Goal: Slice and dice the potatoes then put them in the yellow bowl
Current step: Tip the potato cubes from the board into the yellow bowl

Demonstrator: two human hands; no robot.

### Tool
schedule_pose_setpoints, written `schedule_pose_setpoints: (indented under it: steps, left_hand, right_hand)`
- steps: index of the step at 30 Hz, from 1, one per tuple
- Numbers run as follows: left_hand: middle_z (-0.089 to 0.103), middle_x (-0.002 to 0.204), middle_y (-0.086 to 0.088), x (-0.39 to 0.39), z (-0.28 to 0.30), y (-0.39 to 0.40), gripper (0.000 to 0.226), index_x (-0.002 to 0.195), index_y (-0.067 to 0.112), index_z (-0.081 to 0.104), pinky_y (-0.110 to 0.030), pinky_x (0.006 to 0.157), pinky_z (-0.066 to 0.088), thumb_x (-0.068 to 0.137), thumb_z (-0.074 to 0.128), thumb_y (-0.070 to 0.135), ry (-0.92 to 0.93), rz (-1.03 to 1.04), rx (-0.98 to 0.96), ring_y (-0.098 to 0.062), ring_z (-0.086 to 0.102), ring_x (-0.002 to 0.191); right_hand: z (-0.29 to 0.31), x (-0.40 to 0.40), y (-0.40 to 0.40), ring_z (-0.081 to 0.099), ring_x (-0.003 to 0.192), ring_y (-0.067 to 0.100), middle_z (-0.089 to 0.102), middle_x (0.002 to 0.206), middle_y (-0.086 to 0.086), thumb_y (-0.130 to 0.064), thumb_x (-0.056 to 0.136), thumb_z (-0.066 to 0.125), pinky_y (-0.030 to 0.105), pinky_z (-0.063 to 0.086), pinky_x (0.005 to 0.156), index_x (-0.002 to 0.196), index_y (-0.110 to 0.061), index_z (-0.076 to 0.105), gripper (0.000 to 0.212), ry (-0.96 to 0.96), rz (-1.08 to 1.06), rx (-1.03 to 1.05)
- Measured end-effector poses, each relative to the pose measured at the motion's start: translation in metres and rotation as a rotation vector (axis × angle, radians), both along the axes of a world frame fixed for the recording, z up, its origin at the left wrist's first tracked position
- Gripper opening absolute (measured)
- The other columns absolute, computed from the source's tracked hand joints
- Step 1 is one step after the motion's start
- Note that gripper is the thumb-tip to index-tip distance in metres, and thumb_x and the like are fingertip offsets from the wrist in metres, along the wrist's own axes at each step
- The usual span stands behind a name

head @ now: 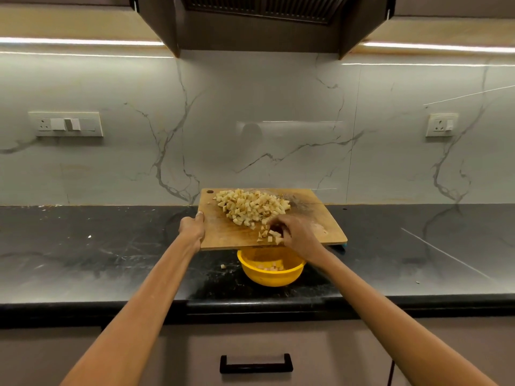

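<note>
— Board position?
— The cutting board (306, 218) is at frame centre, lifted above the yellow bowl (271, 277); the left hand (192, 227) grips its left edge.
— Potatoes?
— Diced potato pieces (250, 206) are heaped on the board's upper part; a few lie in the bowl, one on the counter (83, 246) just left of it.
— Right hand?
— The right hand (295, 232), fingers curled, rests on pieces at the board's lower edge; whether it pinches any, I cannot tell.

The wooden board (223, 232) covers the back part of the yellow bowl (271, 275), so only a few potato bits inside it show. The right hand (295, 234) hides its own fingertips among the potato cubes (250, 207), and a small blue thing (344, 244) peeks out from under the board, too hidden to name. Both arms run off the bottom edge.
</note>
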State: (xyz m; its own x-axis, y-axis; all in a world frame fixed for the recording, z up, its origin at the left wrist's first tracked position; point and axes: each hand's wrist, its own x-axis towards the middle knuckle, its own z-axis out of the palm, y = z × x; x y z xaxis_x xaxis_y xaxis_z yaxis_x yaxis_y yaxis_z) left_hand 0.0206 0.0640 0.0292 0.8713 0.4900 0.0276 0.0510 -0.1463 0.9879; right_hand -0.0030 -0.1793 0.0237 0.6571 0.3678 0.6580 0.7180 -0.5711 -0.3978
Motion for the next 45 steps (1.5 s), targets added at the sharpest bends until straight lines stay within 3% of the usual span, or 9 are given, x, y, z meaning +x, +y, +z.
schedule_pose_setpoints:
  steps: [5, 9, 12, 16, 20, 24, 27, 39, 45]
  left_hand:
    - [0.056, 0.111, -0.02, 0.001, -0.001, 0.001, 0.042, 0.119, -0.005, 0.049, -0.033, 0.071, 0.043, 0.101, 0.038, 0.031, 0.0, -0.006, -0.002, -0.025, 0.051, 0.085]
    - [0.057, 0.111, -0.02, 0.001, 0.001, -0.002, 0.04, 0.117, -0.005, 0.05, -0.034, 0.07, 0.044, 0.1, 0.039, 0.03, -0.026, -0.007, -0.011, -0.026, 0.053, 0.085]
    - [0.058, 0.111, -0.02, 0.002, 0.003, -0.002, 0.04, 0.115, -0.004, 0.051, -0.035, 0.07, 0.046, 0.1, 0.04, 0.031, -0.032, -0.016, -0.018, -0.027, 0.054, 0.086]
    - [0.059, 0.105, -0.02, 0.002, 0.004, 0.0, 0.041, 0.109, -0.007, 0.053, -0.036, 0.071, 0.049, 0.099, 0.042, 0.031, -0.059, -0.004, -0.037, -0.029, 0.056, 0.086]
    - [0.057, 0.102, -0.019, 0.001, 0.002, -0.001, 0.04, 0.111, -0.006, 0.053, -0.037, 0.074, 0.048, 0.099, 0.042, 0.031, -0.049, -0.006, -0.043, -0.03, 0.056, 0.088]
    - [0.056, 0.097, -0.017, 0.003, -0.002, -0.001, 0.038, 0.109, -0.005, 0.053, -0.035, 0.07, 0.046, 0.1, 0.041, 0.03, -0.036, -0.002, -0.042, -0.028, 0.054, 0.083]
    - [0.056, 0.098, -0.017, 0.005, -0.003, -0.001, 0.038, 0.109, -0.006, 0.053, -0.033, 0.066, 0.045, 0.1, 0.04, 0.029, -0.036, 0.005, -0.035, -0.027, 0.054, 0.082]
    - [0.059, 0.106, -0.02, 0.005, -0.004, 0.002, 0.043, 0.112, -0.005, 0.054, -0.037, 0.075, 0.048, 0.099, 0.041, 0.033, -0.015, -0.013, -0.049, -0.029, 0.057, 0.087]
    - [0.056, 0.102, -0.017, 0.003, -0.005, 0.001, 0.039, 0.112, -0.003, 0.052, -0.035, 0.072, 0.047, 0.1, 0.039, 0.032, -0.017, -0.018, -0.045, -0.028, 0.055, 0.087]
  right_hand:
    - [0.005, 0.001, 0.003, 0.066, 0.086, 0.021, 0.07, 0.089, 0.016, 0.023, 0.078, 0.049, 0.006, 0.046, 0.07, 0.088, 0.005, 0.068, 0.028, -0.029, 0.047, 0.104]
    - [0.005, -0.001, 0.018, 0.055, 0.108, 0.021, 0.062, 0.113, 0.014, 0.023, 0.078, 0.045, 0.01, 0.041, 0.085, 0.107, 0.002, 0.065, 0.041, 0.013, 0.07, -0.089]
    - [-0.005, -0.011, 0.016, 0.054, 0.104, 0.017, 0.064, 0.109, 0.01, 0.024, 0.075, 0.04, 0.014, 0.038, 0.088, 0.097, -0.001, 0.068, 0.043, 0.002, 0.097, -0.176]
    - [0.0, -0.013, -0.002, 0.064, 0.088, 0.012, 0.071, 0.091, 0.012, 0.024, 0.073, 0.044, 0.018, 0.051, 0.082, 0.079, 0.0, 0.07, 0.035, -0.003, 0.138, 0.071]
    - [0.021, 0.026, -0.015, 0.06, 0.101, 0.016, 0.067, 0.109, 0.011, 0.011, 0.088, 0.041, 0.022, 0.047, 0.087, 0.104, -0.002, 0.066, 0.033, 0.014, -0.121, 0.261]
    - [0.03, 0.058, -0.016, 0.048, 0.118, 0.022, 0.054, 0.129, 0.011, -0.01, 0.099, 0.031, 0.035, 0.04, 0.102, 0.128, -0.005, 0.051, 0.035, 0.33, -0.206, 0.208]
    - [0.034, 0.063, -0.011, 0.046, 0.121, 0.024, 0.053, 0.13, 0.011, -0.004, 0.096, 0.032, 0.039, 0.038, 0.105, 0.126, -0.005, 0.053, 0.037, 0.361, -0.207, 0.11]
    - [0.003, 0.016, -0.009, 0.061, 0.089, 0.017, 0.068, 0.095, 0.012, 0.017, 0.083, 0.044, 0.006, 0.042, 0.073, 0.092, 0.003, 0.066, 0.027, 0.015, -0.103, 0.111]
    - [-0.003, 0.005, -0.017, 0.062, 0.089, 0.008, 0.066, 0.092, -0.004, 0.014, 0.083, 0.053, 0.012, 0.048, 0.079, 0.093, -0.009, 0.067, 0.028, -0.019, -0.066, 0.252]
